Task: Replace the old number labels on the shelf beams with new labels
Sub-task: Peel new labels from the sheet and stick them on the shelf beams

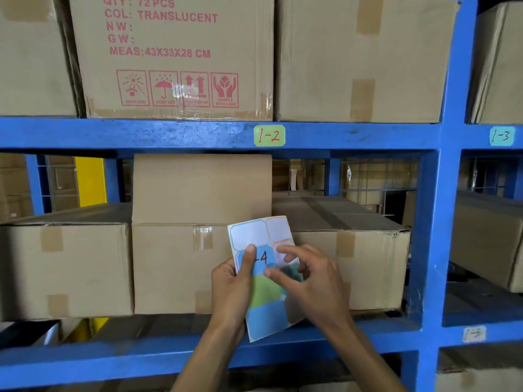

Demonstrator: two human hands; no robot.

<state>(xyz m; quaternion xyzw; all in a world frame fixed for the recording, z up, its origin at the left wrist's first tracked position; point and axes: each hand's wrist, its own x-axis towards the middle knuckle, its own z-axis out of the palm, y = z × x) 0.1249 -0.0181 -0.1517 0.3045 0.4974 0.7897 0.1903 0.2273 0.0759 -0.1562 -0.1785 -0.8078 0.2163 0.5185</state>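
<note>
hands meet in front of the blue shelf rack, over a sticker sheet [264, 295] held upright before the lower beam [113, 360]. the left hand [230, 290] has its fingers clamped on the sheet's left edge, thumb across a blue label marked "-4" [261, 258]. the right hand [311, 284] pinches at that label's right corner with thumb and forefinger. on the upper beam [141, 134] sit a green "1-2" label [269, 135] and a teal "1-3" label [501, 136]; a worn white label [474, 334] sits lower right.

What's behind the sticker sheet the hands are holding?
Behind the sticker sheet are taped cardboard boxes and the blue lower beam. The sheet covers whatever label sits there.
</note>
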